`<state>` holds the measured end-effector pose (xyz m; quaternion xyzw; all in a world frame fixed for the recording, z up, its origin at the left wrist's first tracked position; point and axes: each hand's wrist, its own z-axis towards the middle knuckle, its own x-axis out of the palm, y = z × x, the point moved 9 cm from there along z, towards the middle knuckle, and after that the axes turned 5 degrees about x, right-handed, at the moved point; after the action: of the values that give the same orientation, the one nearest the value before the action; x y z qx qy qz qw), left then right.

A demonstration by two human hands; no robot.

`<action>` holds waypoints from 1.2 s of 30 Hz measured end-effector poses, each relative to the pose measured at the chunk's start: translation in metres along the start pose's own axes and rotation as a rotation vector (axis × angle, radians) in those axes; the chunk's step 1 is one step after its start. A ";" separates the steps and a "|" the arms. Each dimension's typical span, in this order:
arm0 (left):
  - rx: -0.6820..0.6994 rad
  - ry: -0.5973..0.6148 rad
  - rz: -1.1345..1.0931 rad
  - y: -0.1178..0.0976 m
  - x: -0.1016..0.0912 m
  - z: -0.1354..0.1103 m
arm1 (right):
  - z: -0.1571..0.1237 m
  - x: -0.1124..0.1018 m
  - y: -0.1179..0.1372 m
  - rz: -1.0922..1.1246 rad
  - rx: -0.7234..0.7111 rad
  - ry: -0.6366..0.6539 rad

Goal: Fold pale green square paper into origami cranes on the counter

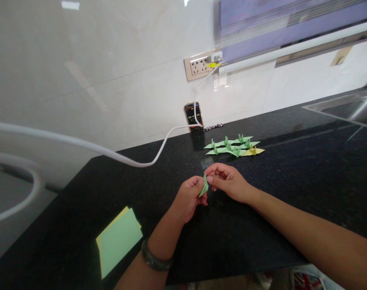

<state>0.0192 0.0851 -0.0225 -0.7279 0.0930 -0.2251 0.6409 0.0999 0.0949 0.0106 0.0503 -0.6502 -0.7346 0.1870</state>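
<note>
A narrow piece of folded green paper is pinched in my left hand, between thumb and fingers. From the other side, the thumb and fingertips of my right hand close on its upper tip. Both hands are just above the dark countertop, and parts of the paper are hidden behind my fingers. Beyond them stand several green paper cranes in two rows, with a yellow paper crane at the right end of the front row.
Green and yellow paper sheets lie stacked left of my left forearm. A phone showing a timer leans on the wall. Its white cable crosses the left side and another run reaches the wall socket. A sink edge is at right.
</note>
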 end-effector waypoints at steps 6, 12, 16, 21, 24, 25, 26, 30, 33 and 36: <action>-0.012 -0.022 -0.037 0.000 -0.002 -0.001 | 0.001 -0.004 0.002 -0.050 0.001 -0.046; -0.009 -0.029 -0.088 -0.001 -0.002 0.000 | 0.001 -0.002 0.001 -0.087 -0.010 -0.013; -0.075 0.031 -0.172 0.003 0.005 -0.001 | -0.001 0.002 0.000 -0.098 0.001 0.031; -0.127 0.068 -0.209 0.005 0.009 -0.004 | -0.002 0.001 0.000 -0.074 -0.017 0.014; -0.133 0.075 -0.203 0.007 0.010 -0.004 | -0.002 0.000 0.002 -0.106 -0.028 0.005; -0.134 0.078 -0.200 0.007 0.010 -0.004 | -0.002 0.001 0.002 -0.116 -0.030 0.005; -0.134 0.079 -0.198 0.007 0.011 -0.004 | -0.002 0.001 0.003 -0.124 -0.031 0.005; -0.122 0.076 -0.186 0.006 0.011 -0.004 | -0.002 0.002 0.003 -0.147 -0.034 0.003; -0.112 0.073 -0.184 0.005 0.011 -0.004 | -0.002 0.002 0.003 -0.155 -0.037 0.003; -0.085 0.046 -0.169 0.003 0.008 -0.003 | -0.002 0.001 0.003 -0.137 -0.023 0.001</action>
<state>0.0255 0.0786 -0.0241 -0.7543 0.0557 -0.2909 0.5859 0.1002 0.0928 0.0129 0.0930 -0.6366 -0.7531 0.1375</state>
